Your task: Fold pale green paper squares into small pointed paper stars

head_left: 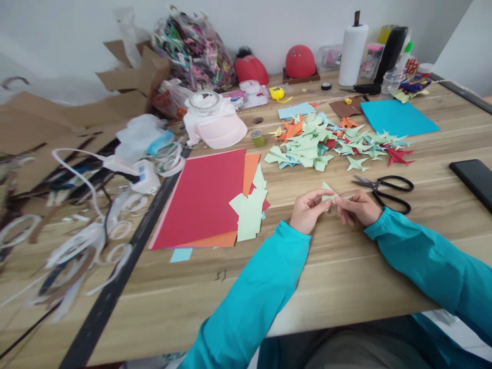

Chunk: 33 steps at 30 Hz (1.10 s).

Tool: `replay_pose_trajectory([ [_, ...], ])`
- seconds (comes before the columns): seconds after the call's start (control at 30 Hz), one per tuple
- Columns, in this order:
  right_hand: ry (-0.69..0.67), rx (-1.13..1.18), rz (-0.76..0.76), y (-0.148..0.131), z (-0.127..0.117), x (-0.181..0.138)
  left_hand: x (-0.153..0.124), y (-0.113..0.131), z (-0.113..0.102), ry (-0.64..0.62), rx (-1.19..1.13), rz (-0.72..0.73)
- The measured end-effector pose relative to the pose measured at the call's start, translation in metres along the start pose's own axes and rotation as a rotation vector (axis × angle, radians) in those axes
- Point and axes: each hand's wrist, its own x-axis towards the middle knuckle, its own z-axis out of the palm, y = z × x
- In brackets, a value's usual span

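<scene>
Between the fingers of both hands is a small folded piece of pale green paper (329, 193), held just above the wooden table. My left hand (308, 209) pinches its left side with thumb and forefinger. On the other side, my right hand (355, 206) closes on the paper with its fingertips. Black-handled scissors (384, 188) lie just beyond my right hand, blades pointing left. Farther back spreads a pile of folded paper cranes (307, 143), mostly pale green with some orange, red and blue ones. Cut pale green paper pieces (250, 218) lie left of my hands.
Red paper sheets (207, 200) lie at the left, beside a dark strip (130, 266). Blue paper (400, 118) is at the back right. A black phone (474, 179) rests at the right edge. Tangled cords and tapes (103, 230) and a cardboard box (126, 102) crowd the far left.
</scene>
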Motion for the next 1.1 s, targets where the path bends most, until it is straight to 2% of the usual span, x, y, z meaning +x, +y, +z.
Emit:
replay_pose_trajectory([
  [0.27,0.135,0.136,-0.006,0.0054,0.0005,0.0027,0.0036,0.0002,-0.0026,0.081,-0.201,-0.068],
  [0.47,0.163,0.113,-0.069,0.0027,0.0032,0.0025,0.0055,-0.0035,-0.0018,0.167,-0.188,-0.027],
  [0.57,0.242,0.178,-0.136,0.0010,0.0049,0.0041,0.0053,-0.0058,-0.0018,0.181,-0.155,0.004],
  [0.63,0.262,0.176,-0.163,0.0006,0.0056,0.0051,0.0047,-0.0067,-0.0018,0.180,-0.104,0.028],
  [0.8,0.177,0.020,-0.199,0.0026,0.0051,0.0060,0.0033,-0.0071,-0.0009,0.145,0.006,0.087],
  [1.1,0.221,0.016,-0.213,0.0040,0.0050,0.0052,0.0051,-0.0049,-0.0030,0.080,-0.163,-0.062],
])
